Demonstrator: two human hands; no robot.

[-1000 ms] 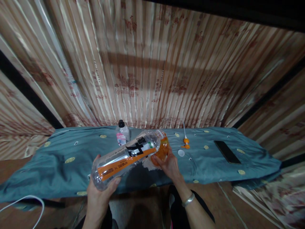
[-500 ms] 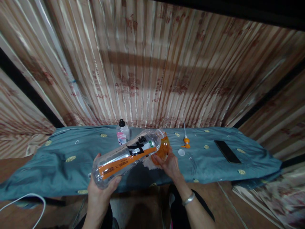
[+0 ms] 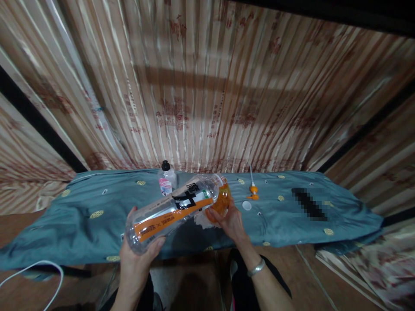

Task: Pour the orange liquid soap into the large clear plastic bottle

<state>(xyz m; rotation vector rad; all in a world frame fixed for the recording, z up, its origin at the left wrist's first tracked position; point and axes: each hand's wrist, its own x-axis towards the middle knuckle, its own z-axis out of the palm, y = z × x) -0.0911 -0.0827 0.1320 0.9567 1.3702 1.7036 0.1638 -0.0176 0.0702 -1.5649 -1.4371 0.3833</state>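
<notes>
My left hand (image 3: 139, 263) is wrapped round the base of a large clear plastic bottle (image 3: 171, 211) with an orange and black label. The bottle lies tilted, its neck lower-contrast and pointing right, at the mouth of an orange bottle (image 3: 222, 201). Around that orange bottle my right hand (image 3: 231, 220) is closed, holding it near upright. Whether liquid runs between the two mouths cannot be made out. A crumpled white tissue (image 3: 202, 220) lies beneath the orange bottle. Right of it are an orange pump top (image 3: 253, 191) with its tube and a white round cap (image 3: 247, 205).
A small clear bottle with a black cap (image 3: 166, 179) stands at the back of the cloth-covered surface (image 3: 97, 198). A dark pixelated object (image 3: 309, 205) lies on the right. Pleated curtains (image 3: 194, 86) hang behind. A white cable (image 3: 52, 264) loops at lower left.
Both hands and bottles hold almost the same pose. The dark phone-like object on the right is now pixelated.
</notes>
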